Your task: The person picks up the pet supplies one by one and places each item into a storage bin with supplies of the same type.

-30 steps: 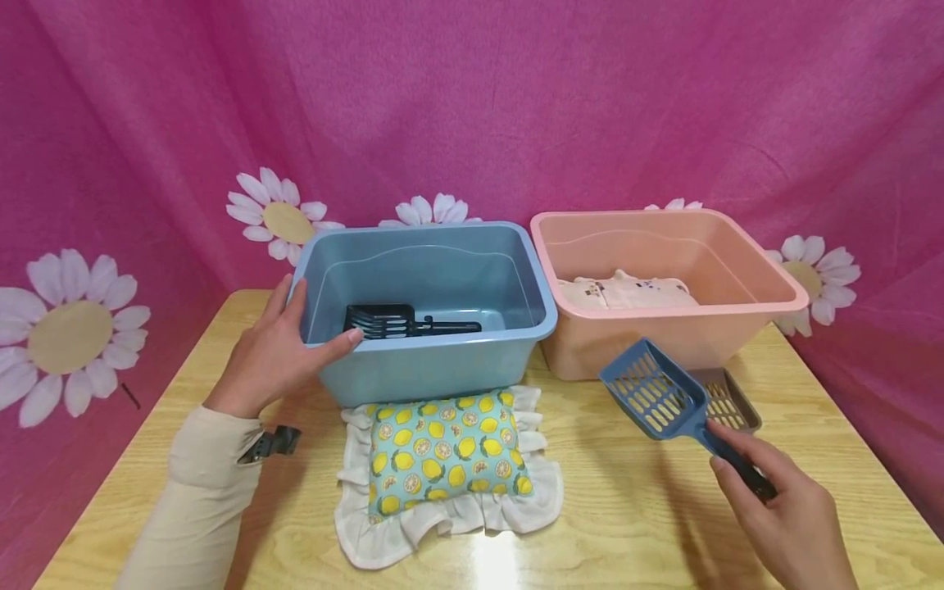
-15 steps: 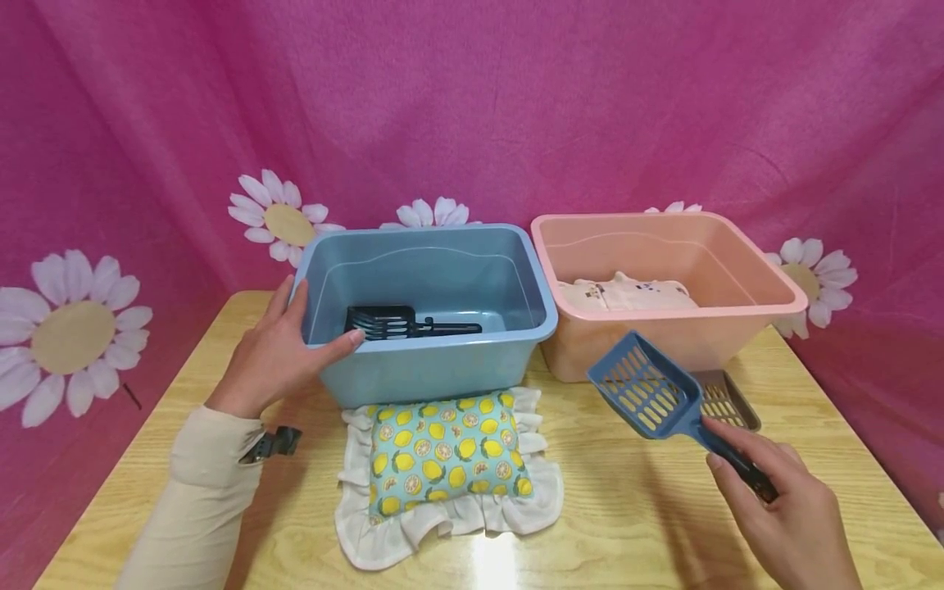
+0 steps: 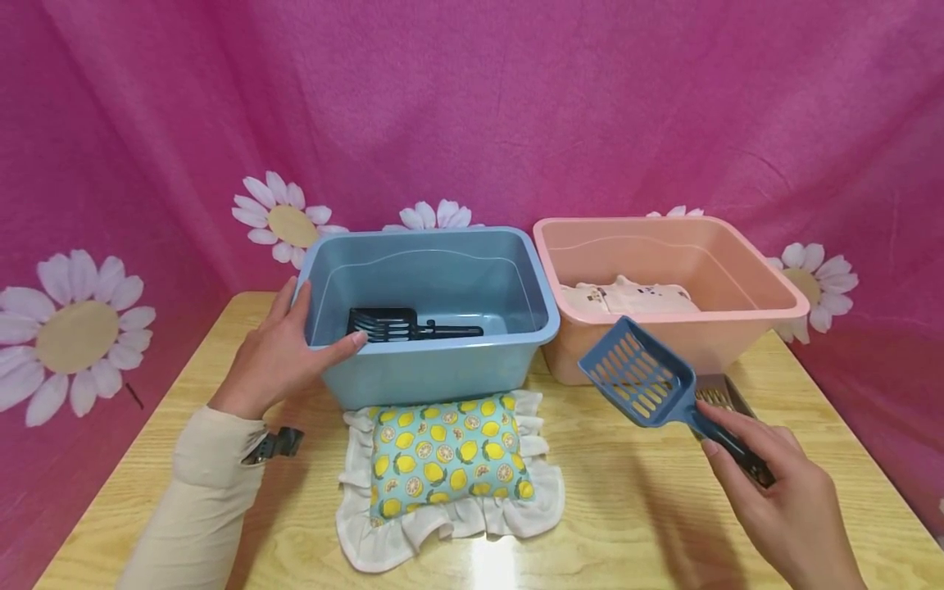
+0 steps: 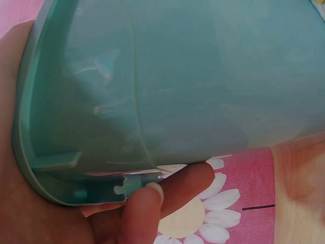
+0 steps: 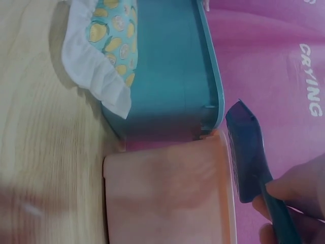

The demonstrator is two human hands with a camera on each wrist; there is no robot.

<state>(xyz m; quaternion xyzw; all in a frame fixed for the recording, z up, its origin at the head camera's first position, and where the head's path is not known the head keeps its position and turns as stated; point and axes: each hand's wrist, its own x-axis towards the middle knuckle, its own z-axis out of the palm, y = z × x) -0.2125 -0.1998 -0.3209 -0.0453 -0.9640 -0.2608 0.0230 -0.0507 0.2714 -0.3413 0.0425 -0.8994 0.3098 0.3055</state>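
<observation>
My left hand (image 3: pixel 283 352) holds the blue plastic bin (image 3: pixel 435 373) at its front left corner, the thumb lying over the front rim. In the left wrist view, curled fingers (image 4: pixel 188 185) show under the rim on the outside. A black slotted scoop (image 3: pixel 450 331) lies on the bin's floor. My right hand (image 3: pixel 782 483) grips the dark handle of a blue slotted litter scoop (image 3: pixel 637 377). That scoop is raised in front of the pink bin (image 3: pixel 664 336), its slotted head tilted up and leftward.
A white patterned cloth item (image 3: pixel 634 297) rests inside the pink bin. In front of the blue bin lies a lemon-print cushion (image 3: pixel 450 459) with a white frill. A grey-brown slotted scoop (image 3: pixel 730 393) lies partly hidden behind my right hand. A magenta flowered curtain (image 3: pixel 472 106) hangs behind the wooden table (image 3: pixel 612 508).
The blue litter scoop in my right hand has risen and shifted slightly left, overlapping more of the pink bin's front. My left hand keeps its hold on the blue bin.
</observation>
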